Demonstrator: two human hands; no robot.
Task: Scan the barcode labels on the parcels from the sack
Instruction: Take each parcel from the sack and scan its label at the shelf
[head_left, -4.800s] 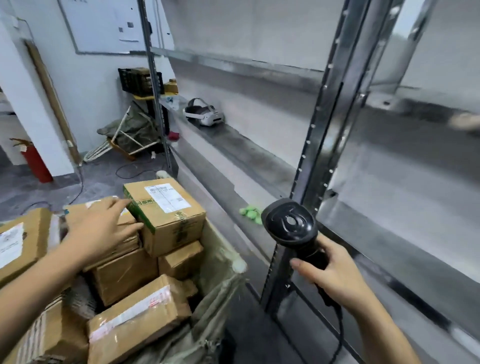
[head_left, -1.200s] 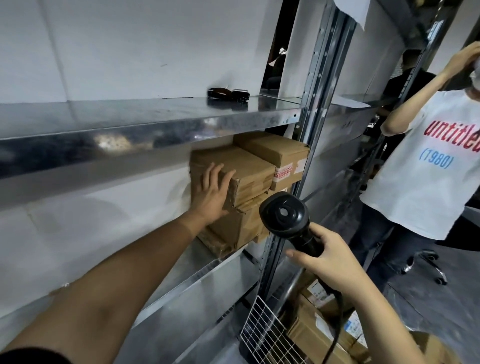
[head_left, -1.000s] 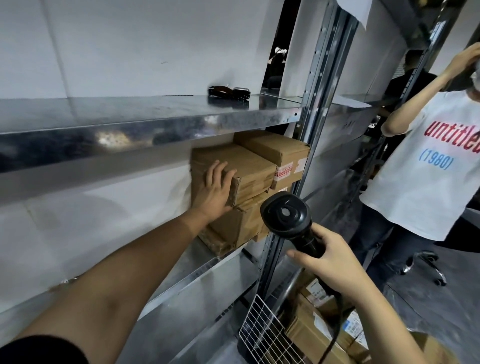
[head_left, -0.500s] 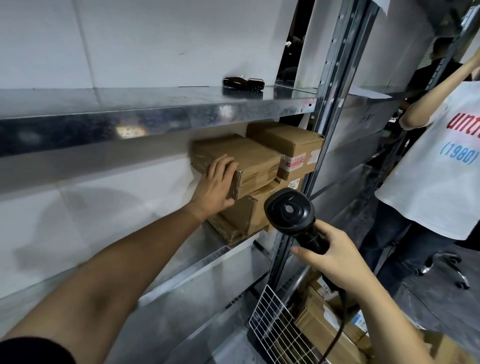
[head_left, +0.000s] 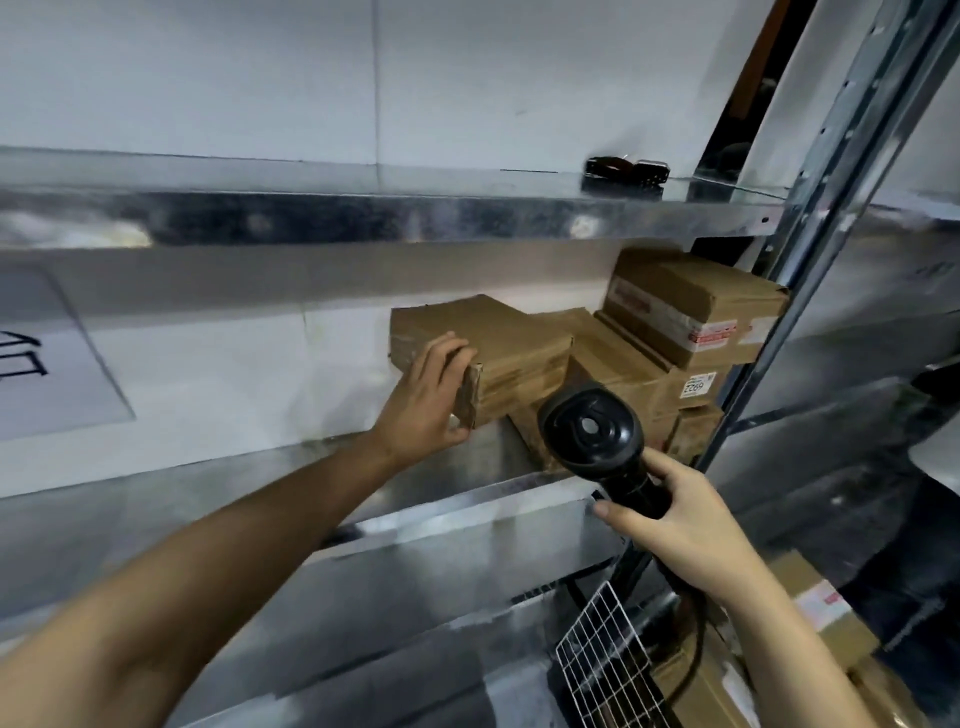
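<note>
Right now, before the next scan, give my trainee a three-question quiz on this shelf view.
1. True or false: the right hand grips the barcode scanner.
2. The left hand holds which part of the cardboard parcel? A. its near left corner B. its top face C. its right end
3. Fill in: the small dark object lies on the ____ shelf.

Key: 1 true; 2 A; 3 upper.

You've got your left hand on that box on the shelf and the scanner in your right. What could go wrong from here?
1. The box under the left hand juts past the box below it; it may tip off the shelf.
2. No label shows on it, so the scanner in the right hand may read the 6922 sticker instead.
</note>
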